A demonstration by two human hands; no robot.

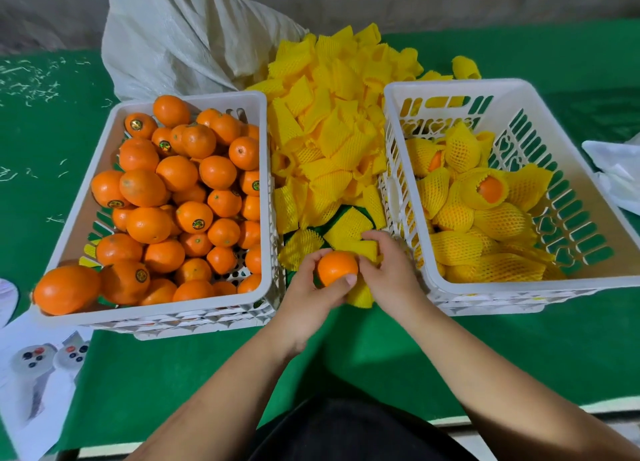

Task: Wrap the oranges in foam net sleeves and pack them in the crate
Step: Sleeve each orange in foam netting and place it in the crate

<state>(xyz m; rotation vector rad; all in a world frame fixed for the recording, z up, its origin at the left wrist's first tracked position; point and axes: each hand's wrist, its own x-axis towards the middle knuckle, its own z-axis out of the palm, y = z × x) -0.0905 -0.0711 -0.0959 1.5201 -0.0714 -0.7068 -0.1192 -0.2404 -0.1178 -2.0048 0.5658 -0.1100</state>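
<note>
A round bare orange is gripped by the left hand; a yellow foam net sleeve is pinched by the right hand. The sleeve mouth should be stretched wide first.

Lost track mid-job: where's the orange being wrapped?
Head view, bottom centre: the orange sits in the left hand, between the two crates, touching the right hand.

The right hand covers most of the foam sleeve it works at; whether its fingers pinch it cannot be told. At 8 o'clock a printed sheet runs off the edge, blurred; at 3 o'clock white plastic is cut off.
</note>
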